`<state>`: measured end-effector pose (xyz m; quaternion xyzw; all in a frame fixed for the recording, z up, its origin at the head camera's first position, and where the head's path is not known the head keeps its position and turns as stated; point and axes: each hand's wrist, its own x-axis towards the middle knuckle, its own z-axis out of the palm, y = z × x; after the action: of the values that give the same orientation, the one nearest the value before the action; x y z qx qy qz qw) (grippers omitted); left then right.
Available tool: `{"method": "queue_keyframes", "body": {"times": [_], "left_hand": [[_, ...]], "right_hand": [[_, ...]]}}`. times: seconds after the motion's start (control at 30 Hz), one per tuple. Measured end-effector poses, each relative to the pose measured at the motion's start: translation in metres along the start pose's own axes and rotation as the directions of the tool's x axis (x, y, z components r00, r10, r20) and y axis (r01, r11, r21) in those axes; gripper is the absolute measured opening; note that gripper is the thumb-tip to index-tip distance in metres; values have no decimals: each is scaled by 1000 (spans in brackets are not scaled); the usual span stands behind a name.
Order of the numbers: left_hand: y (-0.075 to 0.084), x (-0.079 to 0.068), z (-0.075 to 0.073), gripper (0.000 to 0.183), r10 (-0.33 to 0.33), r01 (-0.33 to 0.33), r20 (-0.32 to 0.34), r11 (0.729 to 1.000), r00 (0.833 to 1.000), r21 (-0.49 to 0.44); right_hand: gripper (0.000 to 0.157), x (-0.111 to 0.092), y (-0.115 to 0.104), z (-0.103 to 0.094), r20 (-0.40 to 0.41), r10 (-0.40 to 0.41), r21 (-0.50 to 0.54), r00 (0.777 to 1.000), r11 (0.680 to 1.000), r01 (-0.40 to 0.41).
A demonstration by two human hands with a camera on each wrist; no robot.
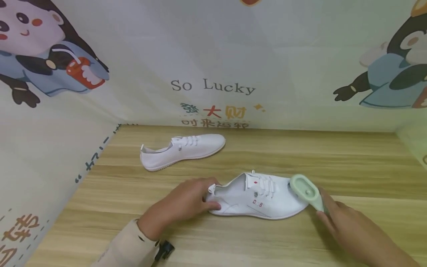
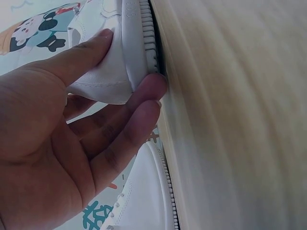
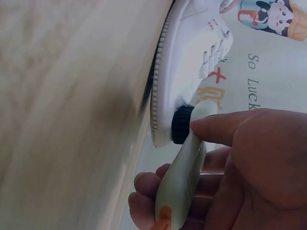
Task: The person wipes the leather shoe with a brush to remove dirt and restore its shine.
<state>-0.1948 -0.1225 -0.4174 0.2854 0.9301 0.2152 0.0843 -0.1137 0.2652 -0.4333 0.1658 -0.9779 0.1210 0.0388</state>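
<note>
A white lace-up shoe point(image 1: 233, 202) lies on the wooden surface with its toe to the right. My left hand point(image 1: 191, 198) grips its heel, thumb on the near side and fingers behind; in the left wrist view the thumb presses the heel's side and fingertips sit at the sole point(image 2: 139, 43). My right hand point(image 1: 350, 226) holds a pale green brush point(image 1: 305, 191) by its handle. In the right wrist view the brush's dark bristles point(image 3: 181, 125) press on the top of the toe, with the thumb along the brush's back.
The other white shoe point(image 1: 186, 148) stands behind, nearer the back wall, toe to the right. A printed cloth point(image 1: 213, 48) with cartoon figures and lettering covers the back and sides. A small black object point(image 1: 164, 250) shows by the left sleeve point(image 1: 128, 246).
</note>
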Motion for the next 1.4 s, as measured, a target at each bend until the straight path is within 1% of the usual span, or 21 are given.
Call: {"method": "queue_keyframes", "body": {"times": [0.2,0.23,0.33,0.43,0.53,0.63,0.7,0.77,0.83,0.93,1.03,1.2,1.33,1.4], "left_hand": [[0,1,-1,46,-9,9,-8,1000,1000,5],[0,1,-1,46,-7,7,-11,1000,1000,6],[-1,1,-1,46,2,-2,-10,1000,1000,-1],[-1,1,0,45,4,-4,-4,1000,1000,-7],[-1,1,-1,45,-2,2,-9,1000,1000,-5],[-2,1,-1,46,-3,3,-15,1000,1000,-1],[-2,1,0,47,-4,4,-9,1000,1000,-6],[-2,1,0,48,-4,4,-4,1000,1000,-3],[-2,1,1,50,-8,8,-2,1000,1000,-1],[-2,2,1,54,-24,24,-2,1000,1000,1],[-2,2,2,61,-48,48,-3,999,999,0],[-1,0,4,74,-90,90,9,996,996,13],[0,-1,3,74,-84,84,10,996,996,20],[0,-1,3,73,-72,72,12,997,997,24]], "right_hand": [[57,2,2,-7,61,73,-22,995,997,-72],[54,3,2,-8,68,89,-25,994,996,-87],[39,2,1,-12,91,126,-27,988,992,-124],[20,0,1,-14,108,146,-27,983,989,-144],[13,0,1,-15,159,126,14,979,991,-130],[9,0,2,-14,238,59,103,970,991,-85],[15,0,3,-12,274,14,138,962,989,-54],[31,0,2,-9,279,-17,146,960,989,-25],[45,-1,2,-6,247,-25,123,969,992,-6],[57,-1,1,-2,187,-20,101,982,995,1],[61,-2,1,0,129,-20,85,991,996,9],[62,-2,4,1,109,9,53,994,998,-15],[62,0,4,-3,109,38,34,993,999,-42],[58,0,4,-5,113,60,27,992,998,-63]]}}
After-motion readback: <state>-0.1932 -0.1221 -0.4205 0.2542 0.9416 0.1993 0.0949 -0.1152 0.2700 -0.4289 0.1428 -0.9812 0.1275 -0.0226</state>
